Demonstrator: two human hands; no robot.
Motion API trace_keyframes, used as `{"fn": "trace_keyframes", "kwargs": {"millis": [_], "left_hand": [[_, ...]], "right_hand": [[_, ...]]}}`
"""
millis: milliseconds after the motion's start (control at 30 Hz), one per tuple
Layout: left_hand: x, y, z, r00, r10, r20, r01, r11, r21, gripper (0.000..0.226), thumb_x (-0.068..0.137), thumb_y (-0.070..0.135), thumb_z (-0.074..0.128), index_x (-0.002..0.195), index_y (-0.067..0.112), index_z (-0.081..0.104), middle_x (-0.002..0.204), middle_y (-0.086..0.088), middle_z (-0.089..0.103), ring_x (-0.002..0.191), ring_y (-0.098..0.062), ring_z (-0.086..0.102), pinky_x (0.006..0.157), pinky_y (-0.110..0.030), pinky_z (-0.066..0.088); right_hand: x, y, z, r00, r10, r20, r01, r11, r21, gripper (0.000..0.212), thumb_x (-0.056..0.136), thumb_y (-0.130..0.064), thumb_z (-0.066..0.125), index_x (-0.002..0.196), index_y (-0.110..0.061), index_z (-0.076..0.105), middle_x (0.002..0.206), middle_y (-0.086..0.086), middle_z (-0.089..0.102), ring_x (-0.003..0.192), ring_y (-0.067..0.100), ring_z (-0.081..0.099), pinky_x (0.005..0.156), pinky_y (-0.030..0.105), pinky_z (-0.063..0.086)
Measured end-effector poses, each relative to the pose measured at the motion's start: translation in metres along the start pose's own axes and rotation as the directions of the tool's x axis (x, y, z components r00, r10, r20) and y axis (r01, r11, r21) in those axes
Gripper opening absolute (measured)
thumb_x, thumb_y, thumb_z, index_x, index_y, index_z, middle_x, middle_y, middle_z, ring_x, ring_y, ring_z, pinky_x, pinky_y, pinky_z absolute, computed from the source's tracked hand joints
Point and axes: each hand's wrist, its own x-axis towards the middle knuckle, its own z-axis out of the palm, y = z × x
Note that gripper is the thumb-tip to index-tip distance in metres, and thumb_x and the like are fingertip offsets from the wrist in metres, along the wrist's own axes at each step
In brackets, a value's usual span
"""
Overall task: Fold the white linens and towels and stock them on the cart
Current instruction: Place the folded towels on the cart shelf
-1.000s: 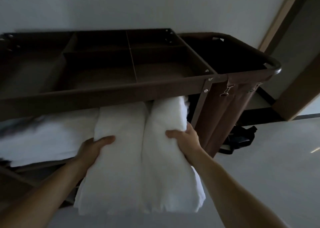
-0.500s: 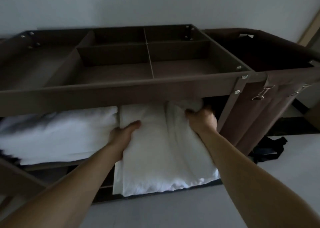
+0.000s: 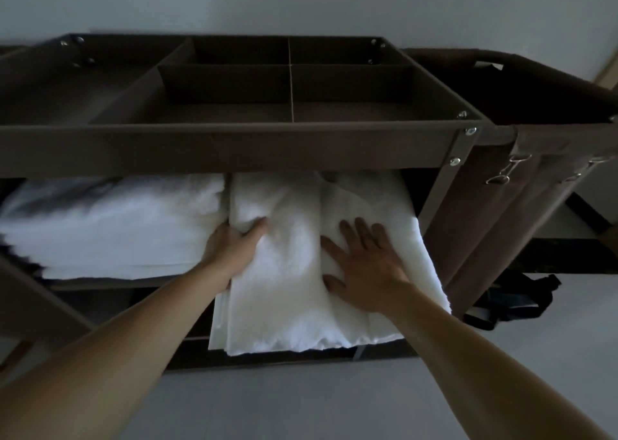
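Seating folded towels on the cart shelf: left hand pinches the stack's edge, right hand presses flat, grip open. I should push both sides evenly.

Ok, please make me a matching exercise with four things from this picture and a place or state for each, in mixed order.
1 left hand
2 right hand
3 top tray
4 brown bag

A lies flat on the folded towels
B hangs at the far right
C grips the folded towels' left edge
D split into compartments, above the folded towels

Pairs: 1-C, 2-A, 3-D, 4-B
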Motion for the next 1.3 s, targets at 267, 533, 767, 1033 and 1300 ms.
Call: {"fn": "trace_keyframes", "kwargs": {"millis": [267, 533, 767, 1033, 1300], "left_hand": [[-0.094, -0.031, 0.042, 0.579, 0.690, 0.434, -0.671, 0.100, 0.735, 0.124, 0.063, 0.073, 0.060, 0.152, -0.004, 0.021, 0.161, -0.026, 0.009, 0.148, -0.046, 0.005, 0.116, -0.067, 0.008], [-0.071, -0.090, 0.028, 0.230, 0.855, 0.465, -0.602, -0.250, 0.758, 0.048, 0.101, 0.008, 0.032, 0.144, 0.028, 0.034, 0.144, -0.017, 0.048, 0.127, -0.050, 0.044, 0.092, -0.072, 0.037], [-0.050, -0.071, 0.011, 0.167, 0.916, 0.364, -0.646, -0.177, 0.743, 0.058, 0.088, 0.012, 0.057, 0.144, 0.018, 0.047, 0.139, -0.021, 0.055, 0.121, -0.052, 0.053, 0.083, -0.067, 0.051], [-0.047, -0.117, 0.033, -0.028, 0.950, 0.310, -0.570, -0.270, 0.776, 0.040, 0.106, 0.018, 0.032, 0.146, 0.019, 0.032, 0.152, -0.018, 0.038, 0.129, -0.044, 0.048, 0.097, -0.063, 0.046], [-0.021, -0.159, 0.052, -0.153, 0.934, 0.324, -0.367, -0.358, 0.858, 0.054, 0.109, 0.012, 0.016, 0.156, 0.020, -0.007, 0.164, -0.012, -0.010, 0.147, -0.039, 0.015, 0.114, -0.059, 0.022]], "right_hand": [[0.012, -0.003, 0.001, 1.000, 0.019, -0.015, -0.019, 1.000, 0.006, 0.077, 0.089, -0.072, 0.018, 0.155, -0.040, -0.007, 0.165, 0.010, -0.009, 0.151, 0.036, -0.010, 0.118, 0.053, -0.010], [-0.015, -0.009, 0.007, 0.959, -0.012, -0.284, 0.027, 0.998, 0.048, 0.071, 0.092, -0.063, 0.030, 0.153, -0.027, 0.026, 0.160, 0.012, 0.024, 0.149, 0.036, 0.015, 0.120, 0.054, 0.003], [-0.070, -0.046, 0.084, 0.583, -0.129, -0.802, 0.185, 0.982, -0.024, 0.093, 0.081, -0.058, 0.067, 0.150, -0.002, 0.036, 0.158, 0.020, 0.030, 0.146, 0.039, 0.028, 0.116, 0.060, 0.023], [-0.051, -0.034, 0.160, 0.601, -0.262, -0.755, -0.126, 0.902, -0.414, 0.058, 0.104, -0.019, 0.034, 0.157, -0.012, 0.012, 0.157, 0.014, 0.025, 0.144, 0.042, 0.020, 0.119, 0.060, 0.012], [-0.027, -0.026, 0.166, 0.430, -0.277, -0.859, -0.219, 0.891, -0.398, 0.050, 0.107, -0.019, 0.034, 0.155, -0.024, 0.021, 0.158, 0.013, 0.026, 0.148, 0.042, 0.015, 0.119, 0.060, 0.015]]}}
